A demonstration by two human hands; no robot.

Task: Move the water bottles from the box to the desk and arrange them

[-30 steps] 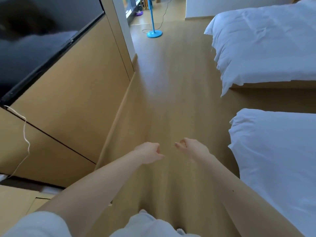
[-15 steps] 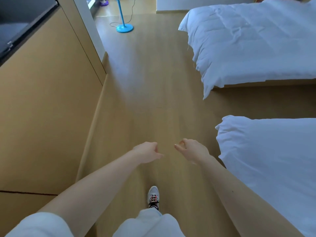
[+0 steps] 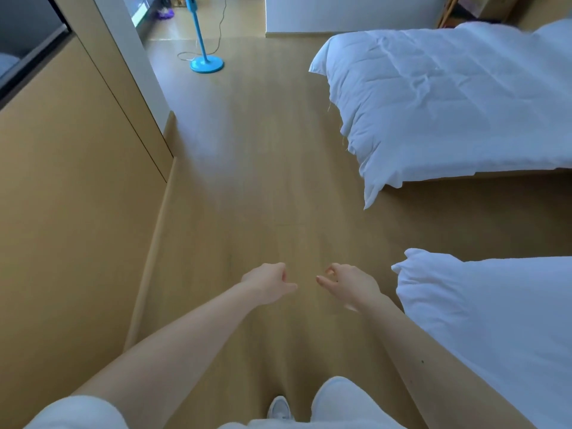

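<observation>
Hands first: L hand and R hand are both held out ahead over the floor, near each other but apart. L fingers are loosely curled, thumb forward, holding nothing. R fingers are loosely curled too, index tip close to the thumb, nothing between them.

Water bottles, box, worktop: none in this view, so position can't be given.

Text/labels: nothing legible anywhere in frame.

Surroundings:
- Floor is light wood laminate and runs fwd as an aisle.
- L side: tan wood wall panel w/ skirting board along its foot. A dark screen is mounted at its upper L edge.
- R side: near bed w/ white duvet, its corner just beside the R forearm. The far bed also has a white duvet, one corner hanging over the frame toward the aisle. There is a floor gap betw. the two beds.
- Far end of aisle: blue fan stand, round base on the floor, w/ a cord trailing behind it. A purple item beyond is too small to ID.
- Bottom edge: white sleeve, white trouser leg, pale shoe on the floor.

Aisle betw. the hands and the fan base is bare floor.
</observation>
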